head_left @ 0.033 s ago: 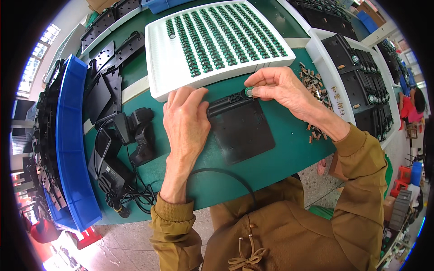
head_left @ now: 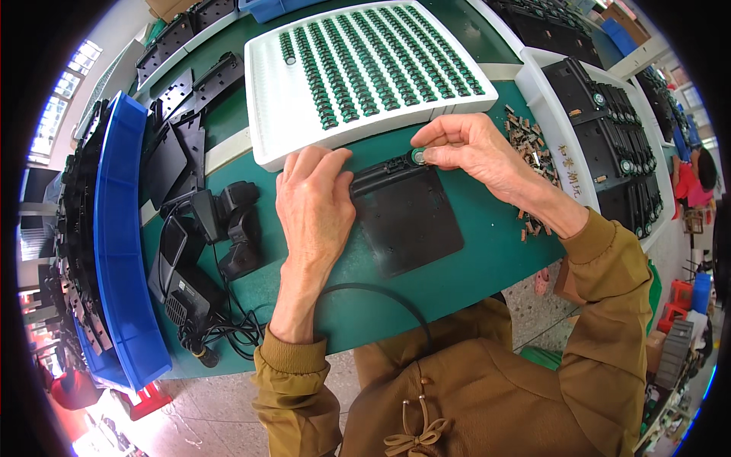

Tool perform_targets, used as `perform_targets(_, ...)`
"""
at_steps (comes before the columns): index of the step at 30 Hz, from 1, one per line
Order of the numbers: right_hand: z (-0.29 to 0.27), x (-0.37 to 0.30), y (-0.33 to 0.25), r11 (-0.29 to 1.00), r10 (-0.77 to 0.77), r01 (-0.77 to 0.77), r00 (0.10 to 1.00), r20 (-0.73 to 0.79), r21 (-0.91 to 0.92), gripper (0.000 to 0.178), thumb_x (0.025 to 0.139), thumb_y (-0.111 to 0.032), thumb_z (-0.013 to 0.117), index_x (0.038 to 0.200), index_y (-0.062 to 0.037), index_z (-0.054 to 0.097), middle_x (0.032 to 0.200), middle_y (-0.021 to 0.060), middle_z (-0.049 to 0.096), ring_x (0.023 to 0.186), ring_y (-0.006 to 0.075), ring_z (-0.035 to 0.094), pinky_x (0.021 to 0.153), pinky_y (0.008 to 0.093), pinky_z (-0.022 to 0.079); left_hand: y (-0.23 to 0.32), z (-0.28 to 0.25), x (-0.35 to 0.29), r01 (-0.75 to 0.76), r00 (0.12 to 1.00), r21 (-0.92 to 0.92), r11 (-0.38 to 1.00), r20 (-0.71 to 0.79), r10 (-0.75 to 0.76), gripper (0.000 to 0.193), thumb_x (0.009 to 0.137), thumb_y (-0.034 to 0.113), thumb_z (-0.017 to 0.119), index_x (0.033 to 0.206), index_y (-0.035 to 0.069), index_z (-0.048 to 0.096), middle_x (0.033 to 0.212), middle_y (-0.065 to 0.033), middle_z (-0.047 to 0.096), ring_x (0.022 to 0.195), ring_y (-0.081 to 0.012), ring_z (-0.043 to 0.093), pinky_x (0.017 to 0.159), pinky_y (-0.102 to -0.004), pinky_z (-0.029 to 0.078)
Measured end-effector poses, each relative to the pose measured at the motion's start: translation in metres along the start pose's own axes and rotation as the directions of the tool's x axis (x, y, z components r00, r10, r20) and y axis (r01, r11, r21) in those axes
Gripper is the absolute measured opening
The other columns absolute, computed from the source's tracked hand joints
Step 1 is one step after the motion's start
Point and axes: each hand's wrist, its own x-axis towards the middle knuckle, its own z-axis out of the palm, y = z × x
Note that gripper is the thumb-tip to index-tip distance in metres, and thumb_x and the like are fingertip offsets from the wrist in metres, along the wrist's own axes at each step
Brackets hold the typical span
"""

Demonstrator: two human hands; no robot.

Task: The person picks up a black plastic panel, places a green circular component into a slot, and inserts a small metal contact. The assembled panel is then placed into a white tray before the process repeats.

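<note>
A flat black plastic panel (head_left: 411,221) lies on the green table in front of me. My left hand (head_left: 312,202) lies palm down over its upper left edge, fingers curled onto the rim, holding it in place. My right hand (head_left: 472,148) pinches a small round green part (head_left: 418,156) between thumb and forefinger, right at the panel's top right corner. Just behind both hands stands a white tray (head_left: 278,126) with rows of several such green parts.
A heap of small brown pieces (head_left: 527,141) lies by my right wrist. A white tray of black panels (head_left: 542,84) stands at the right. At the left are a blue bin (head_left: 114,228), black devices (head_left: 225,228) and a cable loop (head_left: 381,291).
</note>
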Motion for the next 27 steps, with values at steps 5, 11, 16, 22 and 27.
perform_targets(5, 0.006, -0.001, 0.0, 0.997, 0.003, -0.008, 0.998, -0.058, -0.079, 0.018, 0.088, -0.007, 0.068, 0.104, 0.0017, 0.069, 0.089, 0.0063, 0.069, 0.08, 0.0112, 0.063, 0.072, 0.0254, 0.052, 0.001, 0.0, 0.0, -0.012, 1.0, 0.005, 1.0, 0.006, 0.012, 0.024, 0.075, -0.002, 0.071, 0.098, 0.004, 0.071, 0.092, -0.0077, 0.064, 0.093, -0.0296, 0.059, 0.08, -0.0407, 0.046)
perform_targets(11, 0.009, 0.0, 0.003, 0.945, -0.131, 0.097, 0.987, -0.093, -0.312, 0.018, 0.088, -0.006, 0.066, 0.103, 0.0043, 0.069, 0.088, 0.0099, 0.071, 0.079, 0.0147, 0.067, 0.071, 0.0281, 0.053, 0.003, 0.0, -0.001, -0.024, 1.0, 0.008, 1.0, 0.008, 0.024, 0.022, 0.074, -0.001, 0.072, 0.096, 0.005, 0.07, 0.091, -0.0068, 0.064, 0.091, -0.0289, 0.058, 0.08, -0.04, 0.045)
perform_targets(16, 0.008, 0.0, 0.011, 0.931, -0.16, 0.114, 0.981, -0.106, -0.347, 0.019, 0.088, -0.007, 0.066, 0.103, 0.005, 0.068, 0.09, 0.0123, 0.072, 0.081, 0.0167, 0.068, 0.072, 0.0301, 0.054, 0.005, 0.001, -0.004, -0.017, 0.999, 0.021, 1.0, 0.03, 0.017, 0.023, 0.074, -0.001, 0.072, 0.096, 0.005, 0.07, 0.091, -0.0065, 0.063, 0.09, -0.0281, 0.058, 0.08, -0.0395, 0.044)
perform_targets(22, 0.012, -0.002, 0.015, 0.9, -0.258, 0.194, 0.959, -0.118, -0.391, 0.018, 0.088, -0.008, 0.067, 0.101, 0.0044, 0.068, 0.088, 0.0122, 0.071, 0.078, 0.018, 0.068, 0.071, 0.0306, 0.054, 0.005, 0.003, -0.005, -0.045, 0.998, 0.031, 0.999, 0.046, 0.043, 0.024, 0.074, -0.001, 0.072, 0.097, 0.006, 0.07, 0.091, -0.0064, 0.063, 0.089, -0.0279, 0.058, 0.079, -0.0396, 0.044)
perform_targets(27, 0.014, 0.0, 0.016, 0.871, -0.297, 0.222, 0.948, -0.111, -0.438, 0.018, 0.088, -0.009, 0.069, 0.1, 0.0035, 0.068, 0.088, 0.0125, 0.07, 0.075, 0.0188, 0.068, 0.07, 0.031, 0.053, 0.005, 0.003, -0.004, -0.042, 0.998, 0.04, 0.998, 0.05, 0.04, 0.023, 0.074, -0.001, 0.072, 0.096, 0.006, 0.071, 0.09, -0.0063, 0.063, 0.089, -0.0277, 0.058, 0.078, -0.0397, 0.043)
